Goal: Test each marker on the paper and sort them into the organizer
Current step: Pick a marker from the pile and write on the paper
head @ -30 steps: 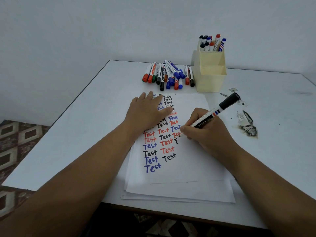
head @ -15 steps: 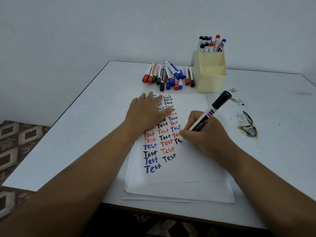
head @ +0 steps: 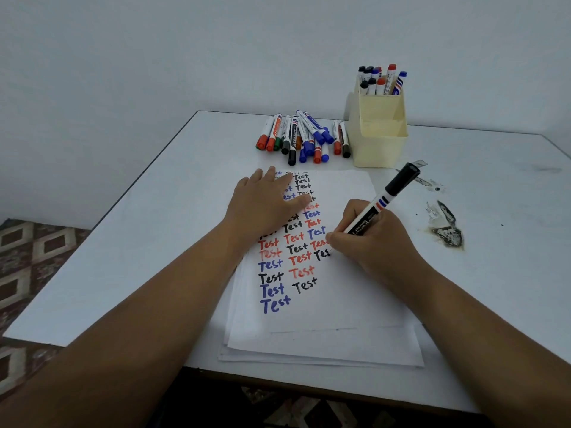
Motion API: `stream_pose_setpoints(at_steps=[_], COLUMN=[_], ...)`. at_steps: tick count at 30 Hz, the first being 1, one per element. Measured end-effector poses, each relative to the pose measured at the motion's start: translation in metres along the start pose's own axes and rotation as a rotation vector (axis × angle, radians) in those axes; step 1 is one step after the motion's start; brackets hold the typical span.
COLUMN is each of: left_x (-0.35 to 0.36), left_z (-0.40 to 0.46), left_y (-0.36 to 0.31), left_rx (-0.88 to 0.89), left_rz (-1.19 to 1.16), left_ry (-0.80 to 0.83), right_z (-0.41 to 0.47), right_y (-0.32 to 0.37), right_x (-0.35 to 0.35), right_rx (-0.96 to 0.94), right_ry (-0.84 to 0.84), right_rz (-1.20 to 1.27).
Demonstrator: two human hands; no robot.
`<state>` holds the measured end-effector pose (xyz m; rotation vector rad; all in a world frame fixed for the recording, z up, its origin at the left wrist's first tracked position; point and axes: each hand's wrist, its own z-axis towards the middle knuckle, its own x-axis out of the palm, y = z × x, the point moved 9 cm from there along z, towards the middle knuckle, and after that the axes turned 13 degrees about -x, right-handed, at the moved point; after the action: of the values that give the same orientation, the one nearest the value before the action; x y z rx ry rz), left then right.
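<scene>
My right hand (head: 372,242) grips a black marker (head: 384,199) with its tip down on the paper (head: 333,304), where a black "Tes" is partly written in the third column. My left hand (head: 265,205) lies flat with straight fingers on the upper left of the sheet, which bears rows of "Test" in black, red and blue. A pile of several loose markers (head: 304,139) lies beyond the paper. The cream organizer (head: 378,140) stands to their right, with several markers (head: 381,80) upright in its rear compartment.
The white table (head: 160,230) meets the wall at the back. A dark scorched or stained patch (head: 446,225) marks the surface right of the paper, with a small scrap (head: 420,163) near the organizer. Patterned floor (head: 27,257) shows on the left.
My right hand has written on from "T" to "Tes", shifting slightly right, and the marker's cap end has swung between tilts. My left hand has stayed put.
</scene>
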<state>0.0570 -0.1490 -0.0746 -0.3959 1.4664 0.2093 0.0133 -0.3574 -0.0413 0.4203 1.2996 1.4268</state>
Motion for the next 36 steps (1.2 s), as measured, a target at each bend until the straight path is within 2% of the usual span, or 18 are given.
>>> stream_pose_setpoints(at_steps=[4,9,19,24,26,29,33,36], left_x=[-0.001,-0.002,-0.009,-0.024,-0.033,-0.04,-0.053,-0.066], left_z=[-0.001,-0.001,-0.008,-0.017,-0.02,-0.026,-0.039,-0.051], left_y=[0.0,-0.001,-0.002,-0.006,-0.008,-0.009,-0.01,-0.015], left_rx=[0.002,0.001,-0.015,0.006,0.018,0.063,0.167,0.296], left_rz=[-0.01,-0.011,-0.076,-0.099,-0.087,-0.207,-0.448,-0.515], left_ry=[-0.006,-0.012,-0.027,-0.172,-0.278,-0.327,-0.408,-0.539], right_z=[0.002,0.002,0.004,0.011,0.02,0.035,0.053,0.065], right_y=[-0.002,-0.003,-0.004,-0.013,-0.01,0.0,0.011,0.023], right_x=[-0.006,-0.003,-0.007,-0.01,-0.01,-0.01,-0.01,-0.018], right_rx=[-0.006,0.017,0.004,0.076,0.055,-0.027,-0.168,-0.28], right_ry=[-0.077,-0.039,-0.078,-0.12,-0.064,0.051,0.308,0.432], right_rz=[-0.022,-0.022,-0.059,0.162,0.068,-0.145,-0.652,-0.969])
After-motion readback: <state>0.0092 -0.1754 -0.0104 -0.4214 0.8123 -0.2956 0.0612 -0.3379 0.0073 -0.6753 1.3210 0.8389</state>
